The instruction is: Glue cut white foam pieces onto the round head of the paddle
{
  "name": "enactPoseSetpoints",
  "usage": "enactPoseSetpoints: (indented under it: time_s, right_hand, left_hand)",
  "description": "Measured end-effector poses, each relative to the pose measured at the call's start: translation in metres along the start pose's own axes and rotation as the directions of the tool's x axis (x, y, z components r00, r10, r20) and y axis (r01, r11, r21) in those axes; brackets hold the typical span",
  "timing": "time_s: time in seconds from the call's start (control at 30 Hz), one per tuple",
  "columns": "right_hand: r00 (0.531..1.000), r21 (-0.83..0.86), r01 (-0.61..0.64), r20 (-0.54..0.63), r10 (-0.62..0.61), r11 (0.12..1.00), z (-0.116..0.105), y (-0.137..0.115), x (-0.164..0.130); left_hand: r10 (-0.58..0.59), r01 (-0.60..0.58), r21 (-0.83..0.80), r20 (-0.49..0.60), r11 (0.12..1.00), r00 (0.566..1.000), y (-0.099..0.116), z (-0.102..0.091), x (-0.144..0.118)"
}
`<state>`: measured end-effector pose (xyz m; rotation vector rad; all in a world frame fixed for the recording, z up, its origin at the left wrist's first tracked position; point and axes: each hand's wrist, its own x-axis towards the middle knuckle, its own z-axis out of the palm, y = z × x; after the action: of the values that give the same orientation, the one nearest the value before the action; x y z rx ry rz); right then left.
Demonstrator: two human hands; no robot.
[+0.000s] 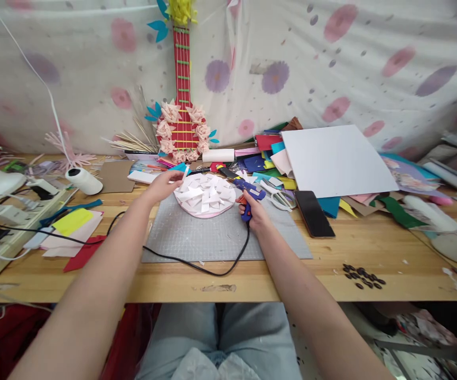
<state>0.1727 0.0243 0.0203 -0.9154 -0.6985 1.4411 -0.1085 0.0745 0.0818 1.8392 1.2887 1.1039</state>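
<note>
A round pink disc covered with folded white paper pieces [204, 195] lies on a grey cutting mat [220, 235]. My left hand [166, 184] rests at the disc's left edge and pinches a white paper piece there. My right hand [254, 210] grips the handle of a blue glue gun [248, 191]. Its nozzle points left at the disc's right rim. The gun's black cord [196, 264] loops across the mat toward the left.
A paper guitar [181, 105] leans on the flowered cloth behind. Coloured paper scraps, a white sheet [335, 158], a black phone [314, 214], a thread spool [84, 180], scissors [278, 198] and dark beads [363, 277] lie around the mat. A power strip [10, 216] sits far left.
</note>
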Motion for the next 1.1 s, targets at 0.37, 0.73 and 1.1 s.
enactPoseSetpoints:
  time_s: [0.37, 0.73, 1.1]
  right_hand:
    - [1.0, -0.021, 0.006, 0.0, -0.006, 1.0, 0.0, 0.001, -0.001]
    - [1.0, -0.03, -0.022, 0.019, 0.022, 0.999, 0.001, 0.0, -0.001]
    - [1.0, -0.05, 0.003, 0.019, -0.002, 0.999, 0.001, 0.001, -0.002]
  left_hand:
    - [-0.002, -0.338, 0.754, 0.41, 0.563, 0.912, 0.013, 0.012, 0.042]
    - [-0.121, -0.308, 0.778, 0.437, 0.547, 0.891, -0.008, 0.024, 0.039]
    - [-0.115, 0.048, 0.664, 0.057, 0.746, 0.992, -0.013, 0.026, 0.03]
